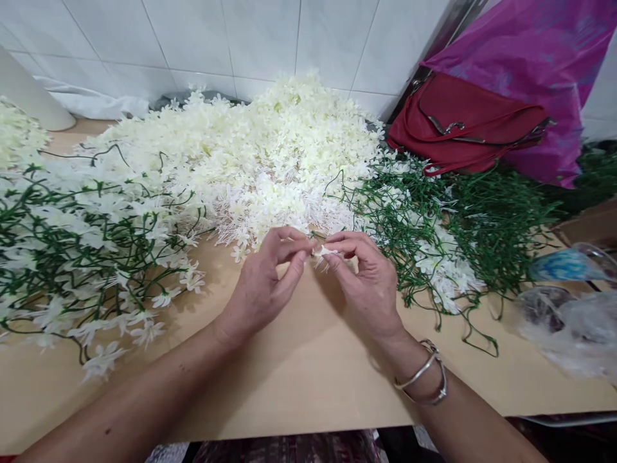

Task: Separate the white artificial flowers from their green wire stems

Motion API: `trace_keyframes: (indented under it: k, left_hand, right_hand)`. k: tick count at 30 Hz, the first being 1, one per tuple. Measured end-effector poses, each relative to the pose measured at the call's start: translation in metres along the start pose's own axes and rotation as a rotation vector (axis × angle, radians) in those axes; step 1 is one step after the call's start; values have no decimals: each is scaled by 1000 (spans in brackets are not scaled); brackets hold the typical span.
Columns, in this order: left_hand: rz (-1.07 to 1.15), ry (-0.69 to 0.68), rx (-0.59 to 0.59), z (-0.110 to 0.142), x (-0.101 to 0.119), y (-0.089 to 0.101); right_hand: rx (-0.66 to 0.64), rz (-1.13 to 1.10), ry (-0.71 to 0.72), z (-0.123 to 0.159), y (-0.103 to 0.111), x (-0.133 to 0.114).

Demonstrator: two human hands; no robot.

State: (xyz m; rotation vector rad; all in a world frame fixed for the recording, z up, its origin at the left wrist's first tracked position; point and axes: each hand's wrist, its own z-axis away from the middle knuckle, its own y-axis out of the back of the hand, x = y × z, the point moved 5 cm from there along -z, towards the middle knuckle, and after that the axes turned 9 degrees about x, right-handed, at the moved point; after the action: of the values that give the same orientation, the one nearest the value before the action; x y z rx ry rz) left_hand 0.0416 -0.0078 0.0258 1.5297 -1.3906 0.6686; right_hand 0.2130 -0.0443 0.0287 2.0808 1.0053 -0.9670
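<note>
My left hand [263, 283] and my right hand [364, 283] meet over the tan table [299, 373], fingertips pinched together on one small white artificial flower [324, 252]. Just behind them lies a big heap of loose cream-white flower heads [260, 148]. Finished green stems carrying white flowers [81, 244] spread out on the left. On the right sits a tangle of green stems [463, 225], some with flowers on them. Silver bangles [427, 376] circle my right wrist.
A red handbag [463, 125] rests against the tiled wall at the back right, with purple plastic [540, 58] behind it. Clear plastic bags [569, 321] lie at the right edge. A white cone-shaped object [29, 90] stands at the back left.
</note>
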Motion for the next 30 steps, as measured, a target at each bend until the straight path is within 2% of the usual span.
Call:
trace_keyframes:
  k: [3,5,12,16,19,25,30]
  left_hand:
    - [-50,30,111,-6,-7,11]
    - [-156,-10,134,-9,-11,15]
    - [-341,-251,-37,-4,-18,8]
    - [-501,-339,-62,-1,-18,6]
    - [-605,-348,-70,-1,-18,5]
    - [-634,-323,-124,-3,-19,3]
    - [-634,-363,-16,-7,-10,13]
  right_hand:
    - [48,-14,-30,-1,4,5]
    - [64,16,-51,-2,6,9]
    - [-22,58,-25,4,5,8]
    - [-169,57,30,11,-6,5]
    - [-253,120,50,14,-13,8]
    - [-153,153,-59,8,-6,24]
    - [-119,133,-79,5,-2,26]
